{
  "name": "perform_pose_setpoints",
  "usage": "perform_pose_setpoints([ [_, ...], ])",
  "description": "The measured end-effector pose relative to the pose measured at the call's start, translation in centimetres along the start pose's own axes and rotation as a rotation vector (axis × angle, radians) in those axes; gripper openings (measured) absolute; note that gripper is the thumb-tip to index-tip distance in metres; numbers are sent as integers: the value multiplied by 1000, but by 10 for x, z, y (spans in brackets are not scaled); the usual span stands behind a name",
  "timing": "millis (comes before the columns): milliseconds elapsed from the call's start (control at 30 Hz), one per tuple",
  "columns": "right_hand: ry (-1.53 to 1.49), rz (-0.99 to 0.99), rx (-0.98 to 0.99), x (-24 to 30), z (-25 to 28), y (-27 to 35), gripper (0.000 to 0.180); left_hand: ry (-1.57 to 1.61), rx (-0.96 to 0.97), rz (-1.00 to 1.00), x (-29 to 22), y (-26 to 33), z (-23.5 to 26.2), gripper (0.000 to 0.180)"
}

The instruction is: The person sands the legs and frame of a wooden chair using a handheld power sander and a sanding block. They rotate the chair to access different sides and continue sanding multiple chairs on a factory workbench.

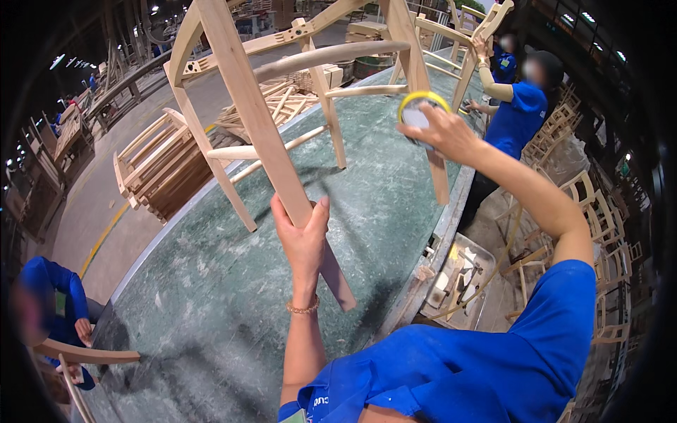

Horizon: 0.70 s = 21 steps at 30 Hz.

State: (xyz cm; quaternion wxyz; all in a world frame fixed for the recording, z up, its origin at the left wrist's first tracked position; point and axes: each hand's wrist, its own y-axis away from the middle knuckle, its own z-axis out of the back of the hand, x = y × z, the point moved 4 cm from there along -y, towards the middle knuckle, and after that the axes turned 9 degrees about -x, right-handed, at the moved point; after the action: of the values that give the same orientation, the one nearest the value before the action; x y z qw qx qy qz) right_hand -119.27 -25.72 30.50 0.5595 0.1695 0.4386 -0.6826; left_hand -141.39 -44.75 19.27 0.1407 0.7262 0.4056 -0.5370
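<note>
A bare wooden chair frame (282,63) stands on a green, dust-streaked worktable (211,296). My left hand (302,236) grips the near front leg of the chair frame, thumb and fingers wrapped around it low down. My right hand (441,132) is raised to the right, next to the frame's other near leg, and holds a round tool with a yellow rim (417,109) against or just beside that leg. Which face of the disc touches the wood is hidden by my fingers.
Stacked chair parts (159,169) lie left of the table on the floor. A person in blue (522,113) works on another chair at the far right end. Another person in blue (49,303) holds a curved wooden piece at lower left. A tool tray (458,278) sits below the table's right edge.
</note>
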Motion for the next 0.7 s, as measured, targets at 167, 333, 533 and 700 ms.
perform_pose_setpoints([
  [167, -117, -36, 55, 54, -22, 77, 58, -20, 0, -3, -9, -1, -10, 45],
  [333, -620, -331, 216, 152, -44, 121, 83, -24, -21, 4, -9, -4, -7, 42],
  [533, -985, -599, 425, 277, -43, 143, 92, -113, -17, -18, -7, -1, -5, 43],
  [700, -1070, -652, 430, 324, -51, 147, 80, -416, -194, -386, -13, 4, 0, 62],
])
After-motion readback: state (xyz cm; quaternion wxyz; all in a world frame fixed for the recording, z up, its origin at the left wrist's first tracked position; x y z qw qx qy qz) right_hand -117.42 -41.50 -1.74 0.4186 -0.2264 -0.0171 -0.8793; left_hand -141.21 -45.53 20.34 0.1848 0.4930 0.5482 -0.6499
